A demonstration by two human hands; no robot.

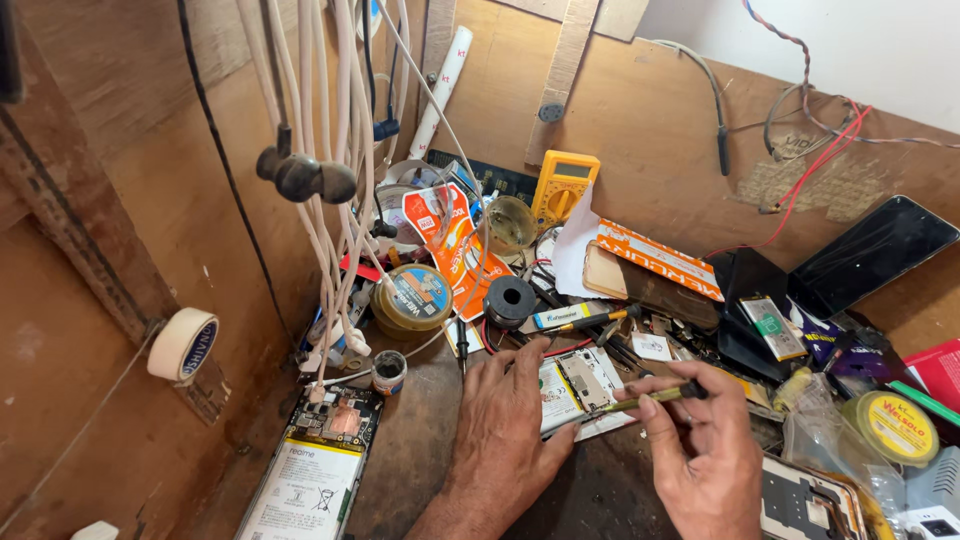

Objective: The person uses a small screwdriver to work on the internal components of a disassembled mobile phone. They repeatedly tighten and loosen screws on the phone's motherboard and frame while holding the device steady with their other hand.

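1. A repair bench: the left hand [505,425] lies flat, fingers spread, pressing down a small opened phone board [583,385] at the near centre of the wooden worktop [420,450].
2. The right hand [700,450] is closed around a thin screwdriver [645,398], its tip on the board's right edge.
3. Judged step: working a fastener or part loose; the next move calls for steady, light tip pressure.
4. A larger opened phone [315,470] lies near left.
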